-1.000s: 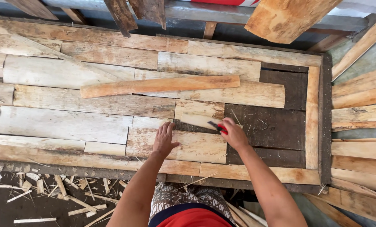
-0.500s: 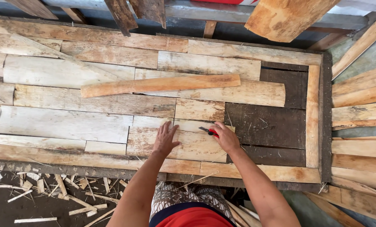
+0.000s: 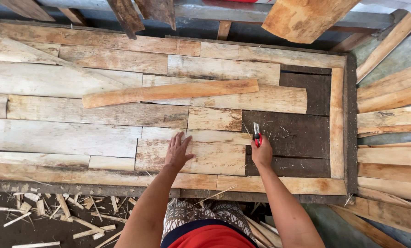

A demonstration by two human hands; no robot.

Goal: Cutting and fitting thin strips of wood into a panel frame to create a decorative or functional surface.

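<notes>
My left hand [image 3: 178,151] lies flat with fingers spread on a pale wooden piece [image 3: 210,158] near the front of a work surface covered with flat wood pieces. My right hand [image 3: 262,154] grips a red utility knife [image 3: 257,134], its blade pointing away from me at the right end of that piece, where the dark bare board [image 3: 290,133] begins. A long reddish-brown strip of wood [image 3: 168,92] lies loose on top of the pieces farther back.
A wooden frame [image 3: 337,119] borders the surface on the right. More planks [image 3: 389,119] are stacked to the right. Wood scraps and splinters [image 3: 54,211] litter the floor at lower left. Boards hang overhead at the top [image 3: 306,16].
My right hand with the knife has shifted right along the wooden piece's edge to its right end. My left hand has stayed pressed on the wood.
</notes>
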